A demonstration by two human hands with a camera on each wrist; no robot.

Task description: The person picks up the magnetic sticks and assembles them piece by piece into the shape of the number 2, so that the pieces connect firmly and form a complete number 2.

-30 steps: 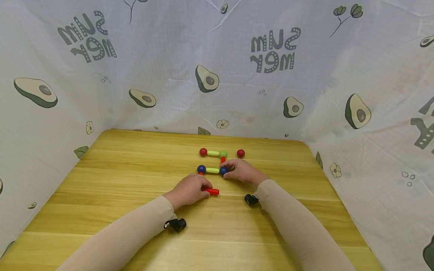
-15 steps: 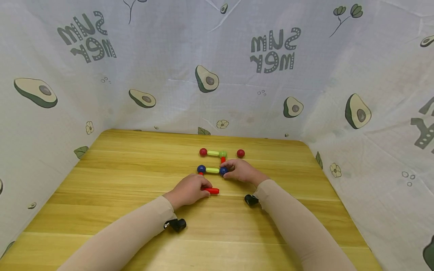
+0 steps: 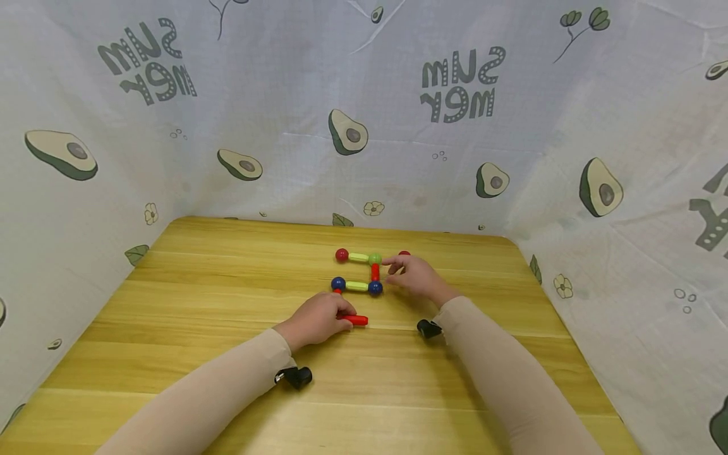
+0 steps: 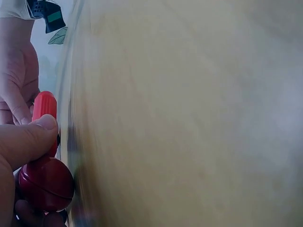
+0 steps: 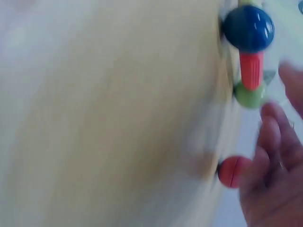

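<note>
My left hand (image 3: 318, 319) pinches a red magnetic rod (image 3: 358, 320) between thumb and fingers near the table. In the left wrist view a dark red ball (image 4: 46, 184) sits at that rod's end, under the thumb. My right hand (image 3: 419, 278), fingers parted and holding nothing, hovers right of the joined balls and rods. Its fingertips are near the green ball (image 3: 375, 259). From that ball a red rod (image 3: 375, 273) leads to a blue ball (image 3: 375, 288). A yellow rod (image 3: 357, 286) joins this to another blue ball (image 3: 338, 284), whose red rod is mostly hidden behind my left hand.
Another yellow rod (image 3: 358, 258) links the green ball to a red ball (image 3: 342, 255) on the left. A loose red ball (image 3: 404, 253) lies behind my right hand on the wooden table (image 3: 227, 272). Printed fabric (image 3: 301, 177) hangs around the table's back and sides.
My right hand has let go of the blue ball and moved up and right, uncovering the red rod and partly covering the loose red ball. My left hand stays in place.
</note>
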